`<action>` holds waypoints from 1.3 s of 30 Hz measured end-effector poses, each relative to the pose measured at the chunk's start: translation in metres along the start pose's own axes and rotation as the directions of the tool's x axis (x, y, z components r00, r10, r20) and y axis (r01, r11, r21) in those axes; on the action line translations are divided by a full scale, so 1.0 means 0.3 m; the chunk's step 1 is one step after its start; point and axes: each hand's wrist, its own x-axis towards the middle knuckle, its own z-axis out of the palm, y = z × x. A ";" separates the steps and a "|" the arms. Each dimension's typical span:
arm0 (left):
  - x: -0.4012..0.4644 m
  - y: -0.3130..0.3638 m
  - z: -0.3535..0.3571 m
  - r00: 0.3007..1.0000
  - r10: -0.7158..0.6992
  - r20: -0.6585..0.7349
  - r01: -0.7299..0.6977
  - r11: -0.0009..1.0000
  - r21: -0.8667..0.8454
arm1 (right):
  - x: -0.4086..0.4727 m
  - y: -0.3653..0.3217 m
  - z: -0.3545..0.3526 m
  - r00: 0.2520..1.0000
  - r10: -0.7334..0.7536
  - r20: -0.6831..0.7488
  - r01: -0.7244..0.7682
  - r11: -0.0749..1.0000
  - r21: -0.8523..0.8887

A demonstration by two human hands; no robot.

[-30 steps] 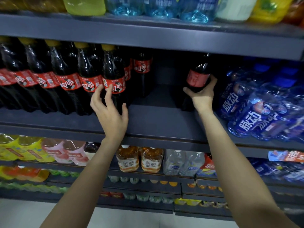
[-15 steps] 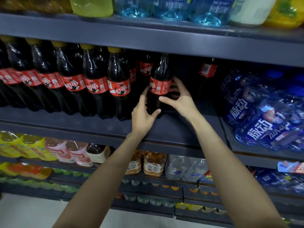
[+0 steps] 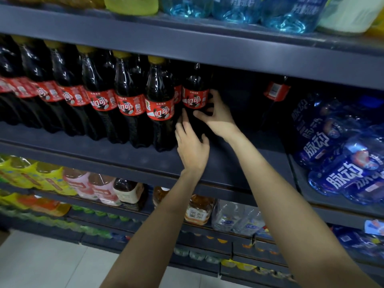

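A dark cola bottle (image 3: 195,90) with a red label stands upright on the dark blue shelf (image 3: 116,156), at the right end of a row of like cola bottles (image 3: 126,102). My right hand (image 3: 218,115) grips it from the right at label height, fingers curled round its body. My left hand (image 3: 192,145) rests against its lower part from the front left, fingers fairly straight. One more cola bottle (image 3: 275,92) stands alone farther back to the right.
Blue drink bottles (image 3: 340,154) lie piled at the shelf's right end. Large water and yellow drink bottles (image 3: 234,7) fill the shelf above. Tea, pink and yellow drinks (image 3: 97,188) line the shelves below. Pale floor tiles (image 3: 47,265) show at the bottom left.
The bottle has moved left from the gap on the shelf to the end of the cola row, carried by my right hand. My left hand came across and now rests on its lower part.
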 end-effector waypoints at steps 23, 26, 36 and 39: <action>0.011 -0.004 0.007 0.995 0.084 -0.047 -0.073 0.976 0.207 | 0.055 0.336 -0.324 0.785 0.219 -0.579 -0.332 0.938 -0.095; 0.010 -0.006 0.008 0.994 0.099 -0.051 -0.087 0.976 0.199 | 0.049 0.322 -0.331 0.838 0.238 -0.492 -0.312 0.947 -0.075; -0.090 0.000 -0.108 0.920 0.280 0.273 -0.181 0.924 -0.337 | -0.187 0.165 -0.146 0.998 -0.039 0.044 0.030 0.980 0.197; -0.079 -0.029 -0.173 0.902 0.223 0.369 -0.080 0.928 -0.365 | -0.231 0.125 -0.085 0.985 -0.023 0.174 -0.042 0.933 0.358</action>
